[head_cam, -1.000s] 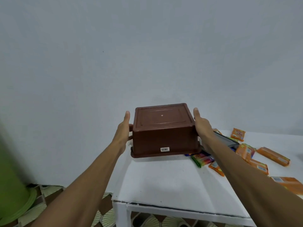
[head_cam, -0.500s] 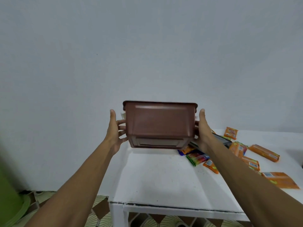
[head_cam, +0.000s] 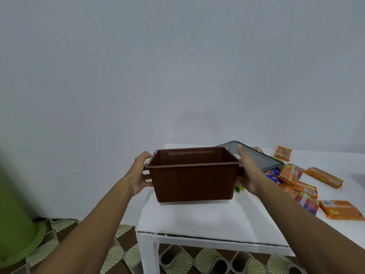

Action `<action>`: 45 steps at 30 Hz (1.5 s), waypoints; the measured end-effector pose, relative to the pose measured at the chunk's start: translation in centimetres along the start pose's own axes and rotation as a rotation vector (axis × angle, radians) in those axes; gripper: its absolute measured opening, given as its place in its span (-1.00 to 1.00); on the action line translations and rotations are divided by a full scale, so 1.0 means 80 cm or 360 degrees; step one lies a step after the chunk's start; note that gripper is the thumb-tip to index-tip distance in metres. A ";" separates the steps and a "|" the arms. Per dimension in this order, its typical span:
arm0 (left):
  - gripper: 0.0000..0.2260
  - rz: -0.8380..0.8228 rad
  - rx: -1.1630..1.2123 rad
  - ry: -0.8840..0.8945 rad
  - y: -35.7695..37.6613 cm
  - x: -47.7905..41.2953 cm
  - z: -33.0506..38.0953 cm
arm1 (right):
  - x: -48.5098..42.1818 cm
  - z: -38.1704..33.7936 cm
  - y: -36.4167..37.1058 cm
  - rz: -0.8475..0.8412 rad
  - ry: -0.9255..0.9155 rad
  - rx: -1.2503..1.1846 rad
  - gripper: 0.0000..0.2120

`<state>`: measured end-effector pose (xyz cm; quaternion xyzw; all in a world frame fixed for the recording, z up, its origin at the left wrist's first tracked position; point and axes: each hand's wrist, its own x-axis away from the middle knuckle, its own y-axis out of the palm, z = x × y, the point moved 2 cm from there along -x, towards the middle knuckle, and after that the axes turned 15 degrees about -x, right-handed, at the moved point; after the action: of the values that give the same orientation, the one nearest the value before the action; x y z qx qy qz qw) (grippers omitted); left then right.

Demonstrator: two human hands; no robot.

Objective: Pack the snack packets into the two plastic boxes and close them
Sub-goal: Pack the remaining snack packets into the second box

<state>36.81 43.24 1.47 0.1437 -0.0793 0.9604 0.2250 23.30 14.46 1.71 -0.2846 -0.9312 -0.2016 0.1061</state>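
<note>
Pale grey wall [head_cam: 177,66] fills the upper two thirds of the frame, and a white bench [head_cam: 207,218] occupies the lower centre and lower right. We hold a brown plastic box [head_cam: 192,179] upright at centre frame, opening upward, its interior visible and holding nothing we can see. Whether its base rests on the bench or sits just above it, we cannot tell.

Our left hand [head_cam: 139,176] presses against the left end wall of the box, fingers wrapped under the rim handle; this grip is closed on the box. Our right hand [head_cam: 247,174] presses the right end wall, thumb raised along the upper corner; this grip is likewise closed on the box.

Just behind the right hand, a dark grey lid [head_cam: 254,156] lies tilted, its far edge raised, in the centre right of the frame. Orange snack packets [head_cam: 296,180] lie scattered on the bench at the right of the frame, some overlapping, near the lid and apart from the box. One orange packet [head_cam: 283,153] lies alone toward the wall. A blue packet [head_cam: 273,174] sits partly under the lid edge.

At the lower left of the frame, a green plastic object [head_cam: 17,224] stands on the patterned tile floor [head_cam: 122,254].
</note>
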 end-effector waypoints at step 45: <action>-0.67 -0.0145 -0.1999 0.1479 0.363 -0.012 0.049 | 0.014 0.004 -0.325 -0.0104 -0.0326 0.2312 -0.60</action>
<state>25.32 16.26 2.31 -0.4243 -0.4996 0.6871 0.3136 7.44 -4.54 -6.39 -0.1319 -0.8433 0.4911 0.1744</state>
